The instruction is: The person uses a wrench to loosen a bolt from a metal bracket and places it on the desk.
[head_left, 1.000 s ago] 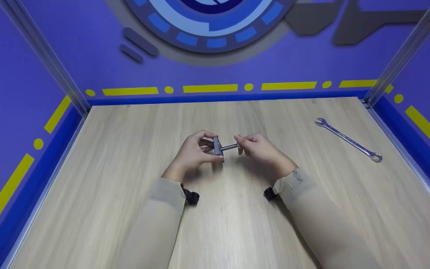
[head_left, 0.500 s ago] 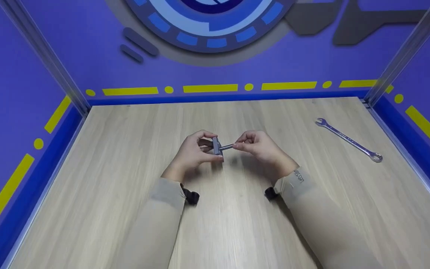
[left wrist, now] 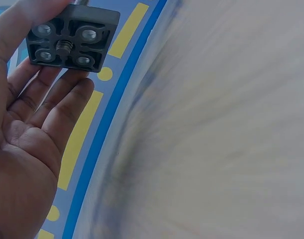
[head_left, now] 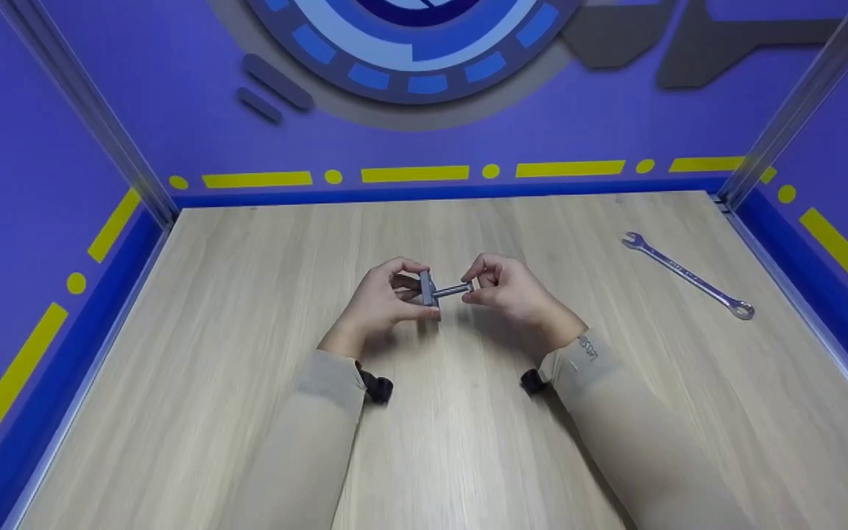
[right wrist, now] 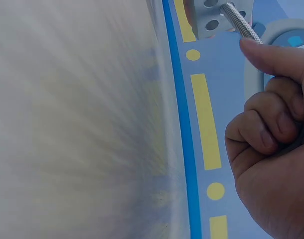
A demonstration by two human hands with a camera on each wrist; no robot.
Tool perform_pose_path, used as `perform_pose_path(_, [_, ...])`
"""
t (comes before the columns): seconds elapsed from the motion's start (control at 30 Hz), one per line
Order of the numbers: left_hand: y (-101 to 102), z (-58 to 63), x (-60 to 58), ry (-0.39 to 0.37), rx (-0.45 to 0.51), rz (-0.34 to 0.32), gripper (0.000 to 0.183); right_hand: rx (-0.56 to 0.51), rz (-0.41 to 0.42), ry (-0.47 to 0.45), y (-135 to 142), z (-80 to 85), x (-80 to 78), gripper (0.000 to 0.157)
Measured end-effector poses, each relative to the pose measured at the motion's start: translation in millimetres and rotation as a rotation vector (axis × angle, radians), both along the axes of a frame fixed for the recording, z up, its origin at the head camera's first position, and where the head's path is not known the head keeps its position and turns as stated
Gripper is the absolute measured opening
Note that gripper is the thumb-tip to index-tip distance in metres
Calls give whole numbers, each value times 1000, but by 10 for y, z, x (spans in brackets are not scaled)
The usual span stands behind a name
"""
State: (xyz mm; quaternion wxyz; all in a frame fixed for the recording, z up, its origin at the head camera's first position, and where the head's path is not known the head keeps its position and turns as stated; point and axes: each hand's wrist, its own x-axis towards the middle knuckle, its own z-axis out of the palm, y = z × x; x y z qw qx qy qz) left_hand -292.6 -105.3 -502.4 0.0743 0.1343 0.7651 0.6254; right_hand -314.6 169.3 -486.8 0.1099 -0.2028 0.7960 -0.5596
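In the head view, my left hand [head_left: 387,298] holds a square grey metal plate [head_left: 427,288] by its edges, above the table. The left wrist view shows the plate's ribbed face [left wrist: 75,37] with holes near its corners and a threaded end poking through the middle. From the other face a threaded bolt [head_left: 452,291] sticks out to the right. My right hand [head_left: 516,291] has thumb and index finger at the bolt's outer end. In the right wrist view its thumb [right wrist: 271,57] touches the bolt [right wrist: 239,22], and the other fingers are curled in.
A combination wrench [head_left: 687,276] lies slantwise on the wooden table [head_left: 247,331], right of my hands. Blue-purple panels [head_left: 424,147] with yellow marks enclose the table at the back and sides. Metal posts [head_left: 785,110] stand at the back corners.
My right thumb and index finger shifted in toward the plate along the bolt, then back out to its end, their grip altered. My left hand and the plate have stayed nearly still.
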Motion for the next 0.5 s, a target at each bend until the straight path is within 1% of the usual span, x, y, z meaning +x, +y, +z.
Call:
perform_pose_path(0.07, [-1,-3,-4,-5,3,5,80,-3,-10,-17,4,5,-2,36])
perform_pose_path(0.13, [-1,-2,-6,-11,5,8,80,12,-27,-36,3,10,-7,36])
perform_pose_path(0.2, [0,0,-5,-11,1,9,80,47,-48,-62,1,14,-10,34])
perform_pose_path(0.23, [1,1,-5,-11,-1,9,80,71,-57,-75,-1,16,-9,37])
perform_pose_path(0.3, [4,6,-2,-10,-2,7,80,118,-66,-89,-8,13,-12,51])
perform_pose_path(0.37, [7,8,-1,-7,-3,7,80,142,-60,-96,-15,11,-12,61])
perform_pose_path(0.43, [6,10,2,-5,-3,8,80,143,-47,-97,-20,8,-15,61])
perform_pose_path(0.5, [1,9,6,-2,-13,13,80,129,-34,-91,-19,4,-15,56])
